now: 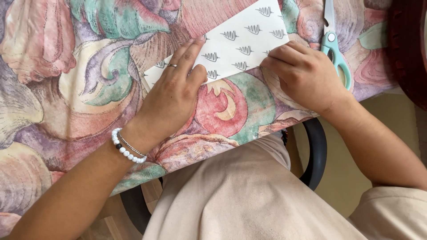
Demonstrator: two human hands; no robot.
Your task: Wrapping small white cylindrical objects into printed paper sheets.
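Both grips pressed on paper [240,42]: left hand [171,100] flat, fingers spread on its near-left edge; right hand [302,73] curled, fingertips pinning the near-right corner. Nearest, beige lap, dark chair rim [316,155], wood floor. Farther, desk under flowered cloth [66,89], white patterned paper lying on it. Beyond right hand, teal scissors [336,49].

A cloth [66,66] with large swirling flowers and leaves in faded pink, green, lilac and cream covers the worktop, falling over its near edge. Soft, even light lies on it without hard shadows. At the right stands a dark reddish-brown curved piece of furniture [407,44]. Below, a black chair frame [316,153] shows against a pale yellowish floor [351,160].
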